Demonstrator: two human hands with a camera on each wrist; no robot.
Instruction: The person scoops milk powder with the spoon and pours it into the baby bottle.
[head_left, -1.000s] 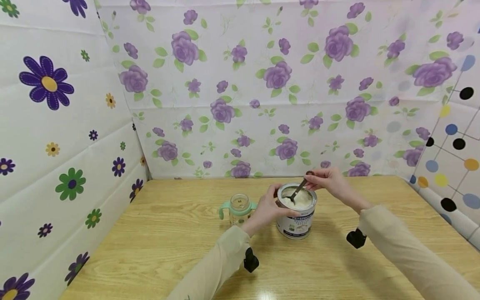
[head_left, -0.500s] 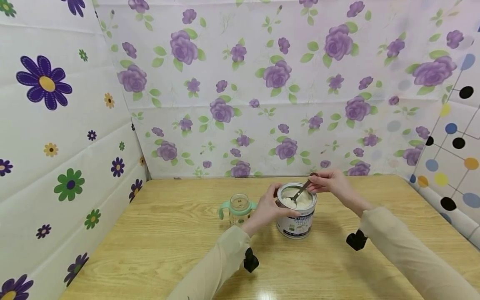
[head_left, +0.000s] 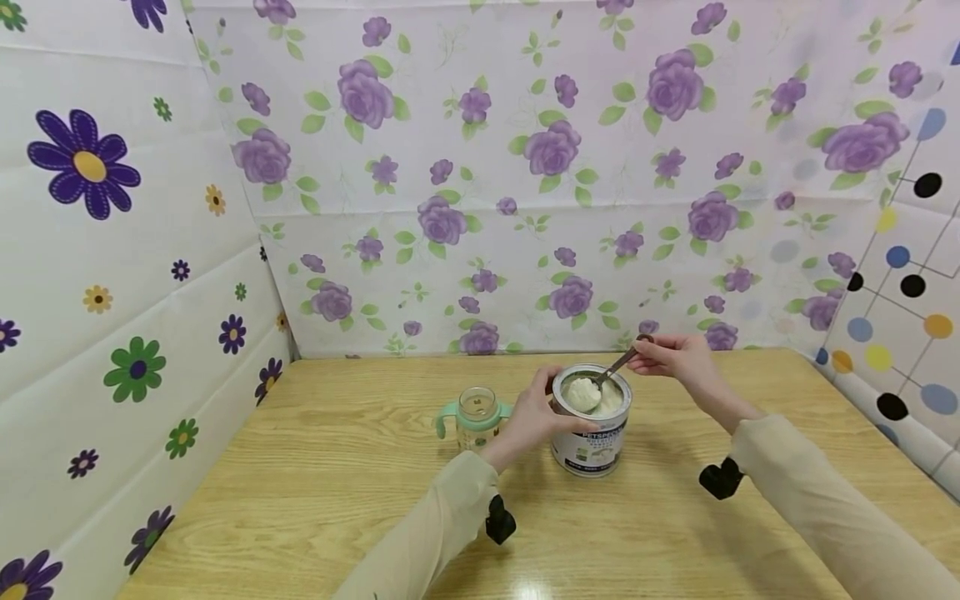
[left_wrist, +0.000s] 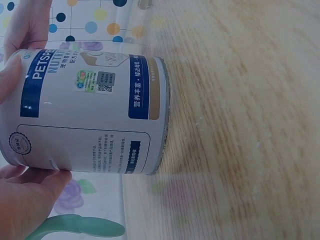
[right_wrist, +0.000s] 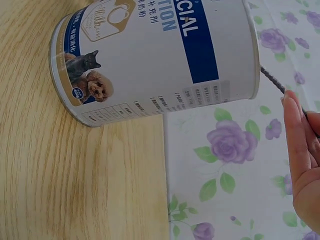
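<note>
A white can of pet milk powder [head_left: 588, 454] with a blue band stands upright on the table, its top open. My left hand [head_left: 527, 423] grips the can around its upper side, thumb at the front. In my right hand [head_left: 678, 362], fingers and thumb pinch the dark handle of a spoon [head_left: 619, 362]. The spoon's bowl carries a heap of pale powder [head_left: 583, 393] at the can's mouth, with more powder below it. In the right wrist view, the can hides the spoon's bowl and only part of the handle shows.
Left of the can, partly behind my left forearm, stands a clear bottle [head_left: 478, 408] with a mint-green collar and handles. The wooden table [head_left: 330, 467] meets flower-printed cloth [head_left: 450, 167] at the back. Patterned cloths also hang at both sides.
My right hand has moved right and tilted the spoon lower at the handle. The spoon's bowl has come up from the powder with a heap on it. My left hand stays on the can.
</note>
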